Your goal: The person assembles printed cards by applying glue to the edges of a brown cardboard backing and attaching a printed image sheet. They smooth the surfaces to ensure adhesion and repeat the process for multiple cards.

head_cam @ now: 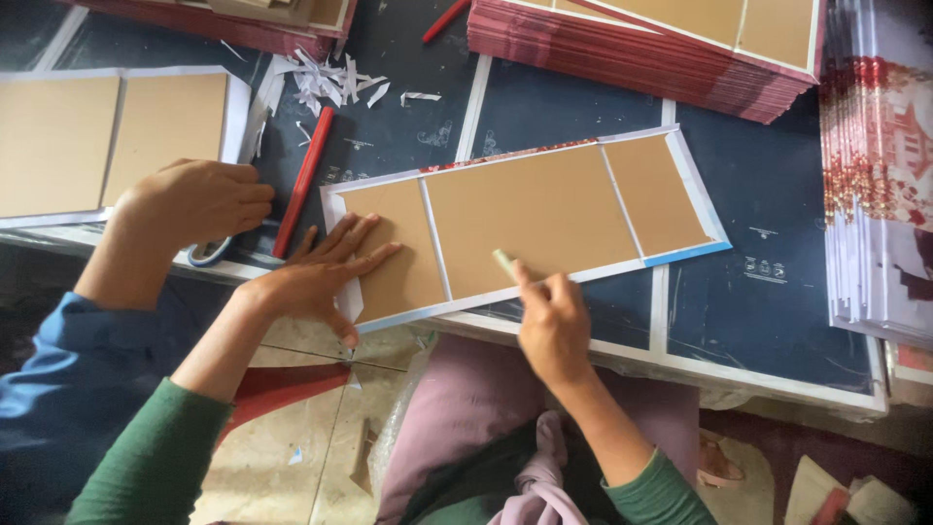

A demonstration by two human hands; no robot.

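While hands press cardboard cover (530, 219), red stick (302, 181) beside.

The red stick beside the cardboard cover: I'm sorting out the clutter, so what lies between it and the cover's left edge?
In the head view, only dark table shows between the red stick and the cardboard cover; lower down, the left hand's fingertips reach into that gap.

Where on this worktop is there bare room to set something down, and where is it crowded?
Bare dark tabletop lies between the cardboard cover piece, the red-edged stack behind and the printed sheets at right. A smaller patch sits above the cover, beside the red stick. The left side is crowded: paper scraps, a co-worker's hand.
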